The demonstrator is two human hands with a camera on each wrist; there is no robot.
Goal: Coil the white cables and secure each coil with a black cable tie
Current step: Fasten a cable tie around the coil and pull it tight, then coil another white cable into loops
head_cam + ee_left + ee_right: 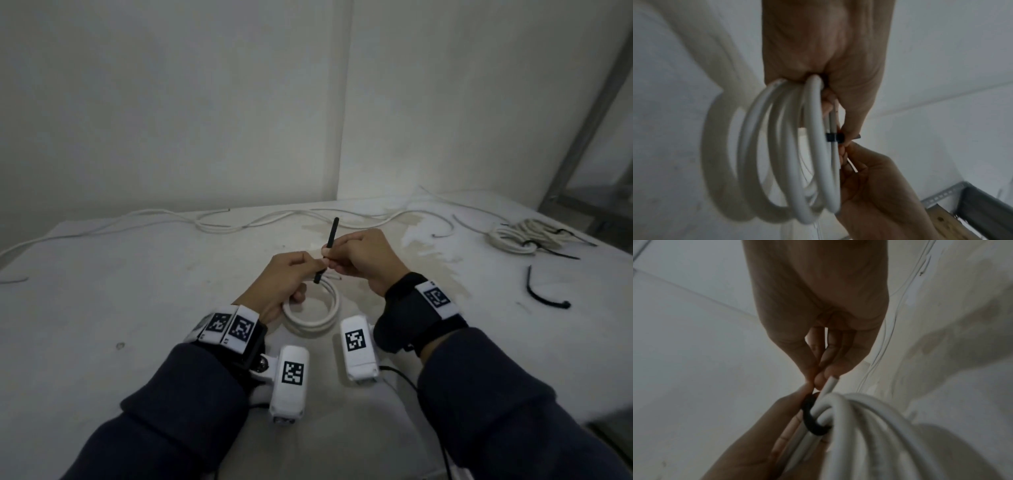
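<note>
The left hand (286, 274) grips the coil of round white plastic cable (313, 310) above the white counter (137, 291), fingers curled round its bunched strands. The thin black plastic cable tie (330, 240) loops those strands just beside the right hand (364, 257), whose fingers pinch its strap. The tie's free tail points up and away, so I judge tightening means the right hand pulling along that axis.

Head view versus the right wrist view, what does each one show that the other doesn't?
Only the head view shows the tie's free tail sticking up, a spare black cable tie, finished coils at far right and loose white cables.

Only the right wrist view shows the tie's loop hooked round the strands.

Both show the left hand, right hand and white coil.
</note>
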